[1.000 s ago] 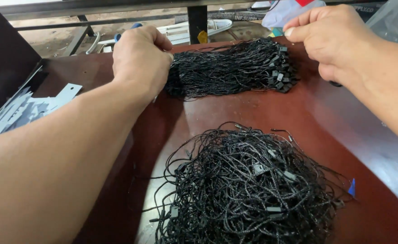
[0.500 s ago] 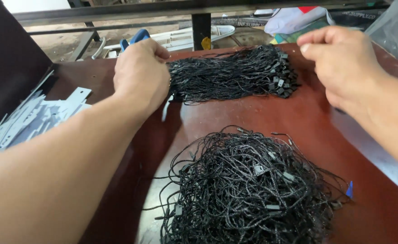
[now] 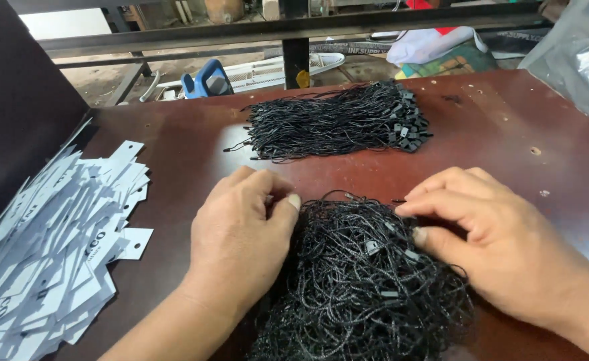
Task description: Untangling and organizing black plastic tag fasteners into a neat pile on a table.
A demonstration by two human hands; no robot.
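A tangled heap of black tag strings (image 3: 364, 281) lies at the near edge of a dark red-brown table (image 3: 495, 127). My left hand (image 3: 241, 234) rests on the heap's left side, thumb and fingers pinched at its top edge. My right hand (image 3: 488, 234) sits on the heap's right side, fingertips pinching strands near the top. Whether either hand has a strand lifted free I cannot tell. Farther back lies a neat bundle of black tag strings (image 3: 338, 120), laid side by side with their small plastic ends to the right.
A spread pile of white paper hang tags (image 3: 47, 247) covers the table's left side beside a dark panel (image 3: 20, 100). A clear plastic bag (image 3: 578, 53) sits at the far right. Behind the table run a metal frame (image 3: 294, 30), a blue object (image 3: 204, 80) and clutter.
Both hands left the far neat bundle and came down to the near tangled heap. The camera view tilted, bringing the white tags into view.
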